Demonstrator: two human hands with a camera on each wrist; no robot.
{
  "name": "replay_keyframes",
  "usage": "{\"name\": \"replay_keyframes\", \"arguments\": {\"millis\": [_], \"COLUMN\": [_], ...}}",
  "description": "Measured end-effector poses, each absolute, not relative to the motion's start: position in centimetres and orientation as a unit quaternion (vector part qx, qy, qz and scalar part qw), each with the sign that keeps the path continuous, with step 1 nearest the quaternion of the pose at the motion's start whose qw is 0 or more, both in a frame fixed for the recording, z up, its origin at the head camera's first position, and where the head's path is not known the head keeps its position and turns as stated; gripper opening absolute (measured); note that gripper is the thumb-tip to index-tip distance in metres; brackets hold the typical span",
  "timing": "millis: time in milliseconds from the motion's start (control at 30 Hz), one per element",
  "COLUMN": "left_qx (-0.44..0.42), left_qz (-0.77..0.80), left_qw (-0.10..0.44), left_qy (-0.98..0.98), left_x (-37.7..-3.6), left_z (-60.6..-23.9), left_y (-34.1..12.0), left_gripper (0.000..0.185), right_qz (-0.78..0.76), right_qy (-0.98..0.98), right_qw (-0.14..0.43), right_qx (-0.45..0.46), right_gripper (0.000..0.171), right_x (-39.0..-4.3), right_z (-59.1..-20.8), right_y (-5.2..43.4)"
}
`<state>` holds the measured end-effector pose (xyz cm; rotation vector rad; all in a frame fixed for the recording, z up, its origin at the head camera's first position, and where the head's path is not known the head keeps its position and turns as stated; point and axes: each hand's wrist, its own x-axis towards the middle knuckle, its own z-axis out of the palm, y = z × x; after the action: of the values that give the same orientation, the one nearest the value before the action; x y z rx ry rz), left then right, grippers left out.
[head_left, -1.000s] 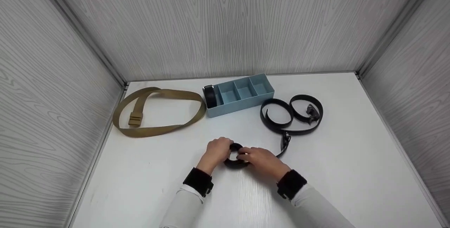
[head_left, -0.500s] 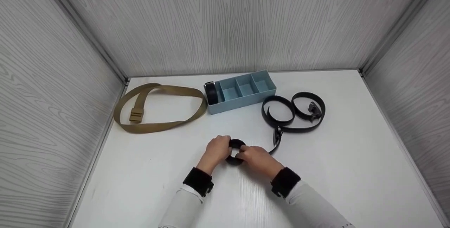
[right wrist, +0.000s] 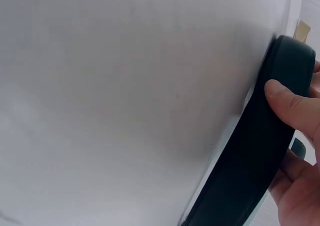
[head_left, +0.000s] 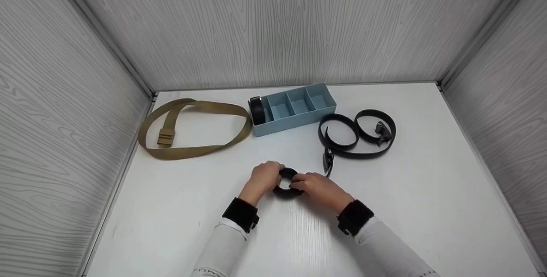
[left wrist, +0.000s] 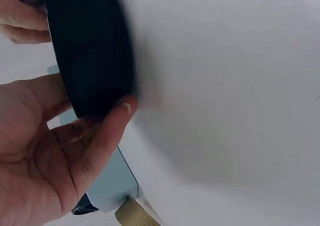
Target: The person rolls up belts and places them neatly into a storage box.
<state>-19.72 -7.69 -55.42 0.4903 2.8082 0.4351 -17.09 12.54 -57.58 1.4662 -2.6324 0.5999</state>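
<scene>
Both hands, left (head_left: pixel 266 177) and right (head_left: pixel 315 187), clasp a near-wound black coil (head_left: pixel 285 184); one roll (head_left: pixel 256 110) sits boxed ahead; its tail (head_left: pixel 328 160), tan belt (head_left: pixel 194 128) remain loose.

In the head view both hands cover most of the rolled black belt (head_left: pixel 287 185), leaving only its top and lower edge showing. The left wrist view blurs that roll and cuts it off at the top edge. In the right wrist view the right hand (right wrist: pixel 300 151) runs off the frame's right side.
</scene>
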Motion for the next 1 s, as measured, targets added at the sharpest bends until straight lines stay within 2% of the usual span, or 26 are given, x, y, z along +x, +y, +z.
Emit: {"name": "replay_keyframes", "arguments": {"millis": [267, 367, 500, 600, 800, 1000], "left_qx": [0.229, 0.206, 0.146, 0.119, 0.12, 0.179], "left_qz": [0.16, 0.182, 0.208, 0.202, 0.187, 0.175], "left_qw": [0.116, 0.107, 0.108, 0.111, 0.106, 0.112], "left_qy": [0.953, 0.955, 0.961, 0.966, 0.969, 0.962], "left_x": [-19.9, -19.7, -19.3, -19.0, -19.1, -19.5], "left_z": [-55.9, -56.1, -56.1, -55.9, -56.0, -55.6], "left_y": [-8.2, -8.2, -8.0, -7.6, -7.3, -7.4], "left_gripper": [0.012, 0.004, 0.011, 0.006, 0.005, 0.008], "right_qz": [0.141, 0.114, 0.095, 0.099, 0.141, 0.179], "right_qy": [-0.866, -0.876, -0.883, -0.882, -0.864, -0.836], "right_qw": [0.047, 0.073, 0.104, 0.116, 0.083, 0.074], "right_qx": [0.477, 0.463, 0.447, 0.445, 0.476, 0.513], "right_gripper": [0.021, 0.017, 0.014, 0.013, 0.022, 0.026], "right_x": [-17.1, -17.0, -16.7, -16.7, -17.0, -17.6], "right_z": [-57.3, -57.3, -57.5, -57.7, -57.5, -57.3], "right_y": [11.7, 11.3, 10.9, 10.7, 11.4, 12.1]}}
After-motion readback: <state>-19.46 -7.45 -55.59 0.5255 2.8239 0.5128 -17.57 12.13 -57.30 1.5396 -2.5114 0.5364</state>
